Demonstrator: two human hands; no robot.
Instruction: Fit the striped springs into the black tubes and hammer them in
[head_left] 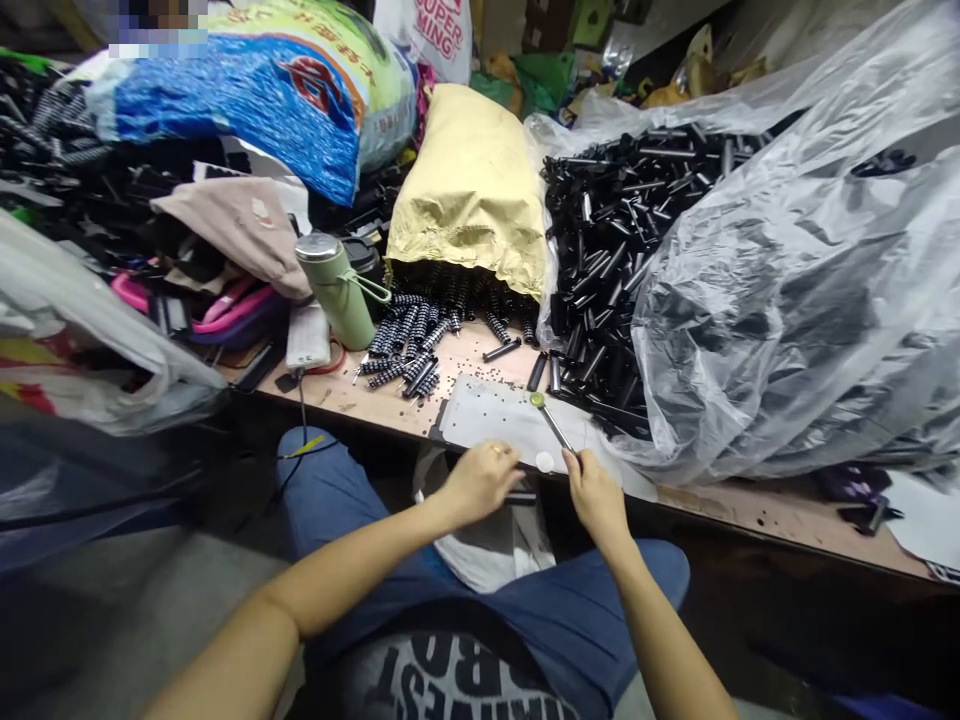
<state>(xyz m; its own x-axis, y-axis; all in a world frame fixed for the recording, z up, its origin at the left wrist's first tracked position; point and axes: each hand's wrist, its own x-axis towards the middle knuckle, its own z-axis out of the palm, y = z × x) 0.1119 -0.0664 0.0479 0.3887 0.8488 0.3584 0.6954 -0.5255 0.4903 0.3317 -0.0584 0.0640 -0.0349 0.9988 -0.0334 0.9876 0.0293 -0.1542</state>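
We see both forearms reaching forward from the near edge, bare and slightly bent. The left hand [480, 482] is curled, fingers closed, a ring on one finger. The right hand [596, 495] sits just beside it, to the right, fingers pinched together, wrist straight.

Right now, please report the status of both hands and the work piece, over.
Left hand closed on a small black tube part at the table edge. Right hand grips a thin metal rod tool. Loose black tubes heaped just beyond.
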